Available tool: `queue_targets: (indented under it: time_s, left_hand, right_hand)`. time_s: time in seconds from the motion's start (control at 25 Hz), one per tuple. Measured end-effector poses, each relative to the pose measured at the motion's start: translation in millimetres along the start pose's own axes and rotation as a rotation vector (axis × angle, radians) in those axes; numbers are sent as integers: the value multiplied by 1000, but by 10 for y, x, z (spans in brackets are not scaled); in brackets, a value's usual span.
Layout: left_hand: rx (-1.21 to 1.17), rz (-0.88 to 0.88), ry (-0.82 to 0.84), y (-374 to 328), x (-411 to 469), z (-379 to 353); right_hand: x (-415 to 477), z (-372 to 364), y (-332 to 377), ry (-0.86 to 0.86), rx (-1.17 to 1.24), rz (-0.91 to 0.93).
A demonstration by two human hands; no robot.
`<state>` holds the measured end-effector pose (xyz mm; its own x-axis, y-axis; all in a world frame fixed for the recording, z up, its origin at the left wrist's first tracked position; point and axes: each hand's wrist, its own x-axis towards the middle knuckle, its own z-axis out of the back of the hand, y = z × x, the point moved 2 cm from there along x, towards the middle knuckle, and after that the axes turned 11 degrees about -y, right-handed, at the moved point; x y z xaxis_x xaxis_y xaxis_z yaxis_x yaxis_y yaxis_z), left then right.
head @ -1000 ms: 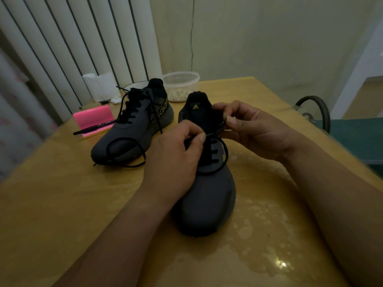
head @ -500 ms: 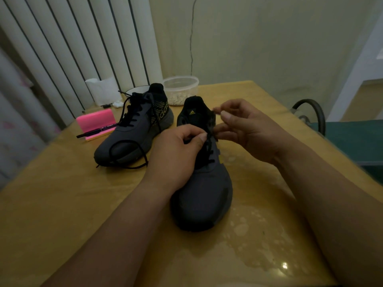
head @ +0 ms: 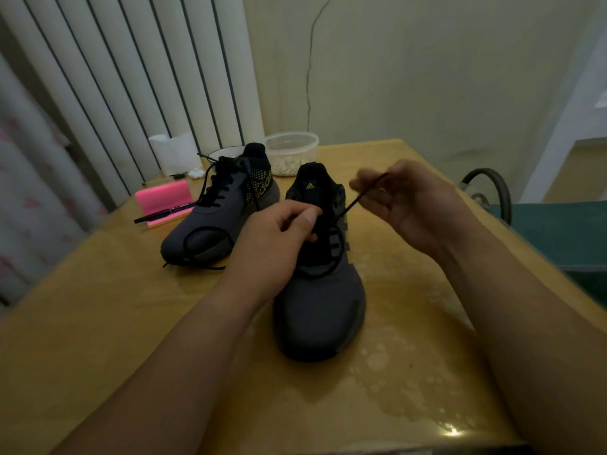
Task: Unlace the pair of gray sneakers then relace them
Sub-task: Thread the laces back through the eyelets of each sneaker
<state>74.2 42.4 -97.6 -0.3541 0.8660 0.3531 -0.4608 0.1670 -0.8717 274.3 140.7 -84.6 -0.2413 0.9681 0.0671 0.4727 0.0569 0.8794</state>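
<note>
Two gray sneakers stand on the yellow table (head: 98,323). The near sneaker (head: 323,307) points its toe at me and is partly laced with a black lace (head: 356,201). My left hand (head: 276,244) rests on its left side, fingers curled at the tongue and eyelets; whether they pinch the lace is hidden. My right hand (head: 414,205) is raised to the right of the shoe and pinches the lace end, pulled taut up and to the right. The far sneaker (head: 213,221) lies to the left, its loose lace looped over the toe.
A pink holder (head: 161,200) with a black pen (head: 164,214) sits at the left. Behind the shoes are a clear plastic tub (head: 292,156), a white bowl and white tissue (head: 172,152). A chair back (head: 492,188) stands past the right table edge.
My right hand has moved up and to the right, drawing the lace end out through the eyelet until it is taut. My left hand has stayed on the shoe.
</note>
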Motion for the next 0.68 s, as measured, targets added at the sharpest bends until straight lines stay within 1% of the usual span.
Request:
queue_targets:
  time_s: [0.04, 0.08, 0.12, 0.16, 0.24, 0.28, 0.32, 0.36, 0.4, 0.44, 0.48, 0.56, 0.6, 0.64, 0.68]
  left_hand:
    - [-32, 30, 9, 5, -7, 24]
    - [-55, 51, 11, 7, -16, 41]
    - [-70, 60, 5, 9, -24, 50]
    - [-82, 63, -3, 6, -38, 52]
    - [-114, 70, -24, 2, -60, 49]
    - [-138, 76, -35, 0, -74, 49]
    - [-161, 84, -44, -2, -85, 49]
    - [-174, 89, -51, -1, -100, 50]
    - [-180, 88, -54, 2, -122, 53]
    - [-181, 82, -55, 1, -142, 52]
    - [-183, 73, -54, 0, -163, 49]
    - [-183, 61, -57, 5, -192, 45]
    - [-182, 61, -60, 8, -199, 42]
    - [-183, 64, -63, 13, -202, 37]
    - [-183, 65, -68, 19, -205, 32]
  right_hand:
    - [30, 38, 8, -32, 174, -45]
    - [41, 48, 8, -26, 213, -69]
    - [40, 59, -4, -1, 74, -59]
    - [38, 78, -32, 44, -200, -20]
    - [-20, 67, -75, 167, -825, 58]
    - [-58, 62, -78, 233, -1033, 68]
    - [-92, 51, -63, 288, -1116, 63]
    - [-106, 49, -42, 308, -1074, 60]
    - [-112, 49, -10, 280, -931, 62]
    - [-92, 67, 18, 211, -721, 64]
    - [-49, 105, 34, 124, -453, 48]
    - [54, 171, 37, -39, 152, -60]
    - [92, 197, 10, -95, 345, -106]
    - [111, 212, -18, -124, 383, -127]
    - [114, 222, -27, -118, 255, -112]
